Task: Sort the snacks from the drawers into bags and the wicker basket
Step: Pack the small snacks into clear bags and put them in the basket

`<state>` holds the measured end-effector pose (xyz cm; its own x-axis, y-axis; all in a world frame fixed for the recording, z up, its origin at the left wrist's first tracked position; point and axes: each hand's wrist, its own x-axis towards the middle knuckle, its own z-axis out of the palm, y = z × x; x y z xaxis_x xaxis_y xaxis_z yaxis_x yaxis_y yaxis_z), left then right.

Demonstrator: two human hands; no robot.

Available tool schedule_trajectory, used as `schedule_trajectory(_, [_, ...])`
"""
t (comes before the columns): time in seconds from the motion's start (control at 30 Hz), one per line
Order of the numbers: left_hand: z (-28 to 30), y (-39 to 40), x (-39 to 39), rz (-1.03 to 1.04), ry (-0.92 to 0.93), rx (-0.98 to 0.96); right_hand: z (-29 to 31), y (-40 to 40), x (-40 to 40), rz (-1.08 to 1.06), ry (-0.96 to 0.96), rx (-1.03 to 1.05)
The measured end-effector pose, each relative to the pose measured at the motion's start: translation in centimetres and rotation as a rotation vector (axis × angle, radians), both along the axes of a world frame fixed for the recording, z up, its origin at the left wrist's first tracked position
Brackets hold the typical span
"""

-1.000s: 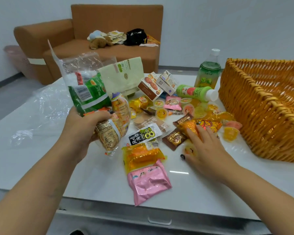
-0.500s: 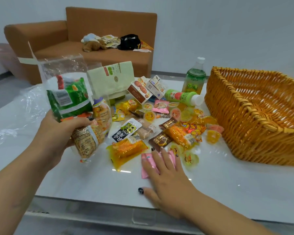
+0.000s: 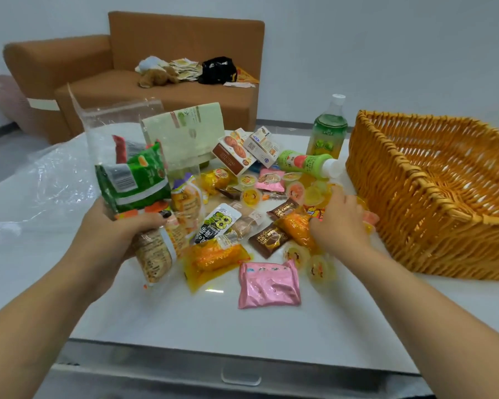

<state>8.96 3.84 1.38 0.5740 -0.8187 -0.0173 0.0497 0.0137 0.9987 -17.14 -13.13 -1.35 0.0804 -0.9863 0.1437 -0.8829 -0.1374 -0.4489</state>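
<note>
I'm looking at a living room, by the look of it. Behind the white table (image 3: 185, 321) stands a brown sofa (image 3: 162, 67), a plush toy (image 3: 156, 77) and black bag (image 3: 218, 70) on its seat.

Snack pile (image 3: 260, 214) mid counter (image 3: 185, 321). Basket (image 3: 432, 197) on counter right of pile, tipped toward it. Upright bottle (image 3: 327, 131) behind pile; second bottle (image 3: 308, 164) lying in front of it, cap toward basket. Two boxes (image 3: 247, 149) left of lying bottle, pouch (image 3: 185, 133) further left. Bag (image 3: 133, 180) of snacks held above counter, left of pile. Flat packet (image 3: 268, 285) nearest front edge. Loose film (image 3: 41, 180) on counter far left. Sofa (image 3: 144, 67) behind counter.
</note>
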Motion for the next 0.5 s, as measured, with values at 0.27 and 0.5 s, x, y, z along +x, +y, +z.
schedule_trajectory(0.27, [0.1, -0.3, -1.4, -0.001, 0.000, -0.106, -1.7, -4.3, 0.5, -0.035, 0.165, 0.278])
schedule_trajectory(0.5, [0.3, 0.8, -3.2, -0.172, 0.146, -0.143, -2.4, -3.7, 0.4, -0.006, -0.105, -0.030])
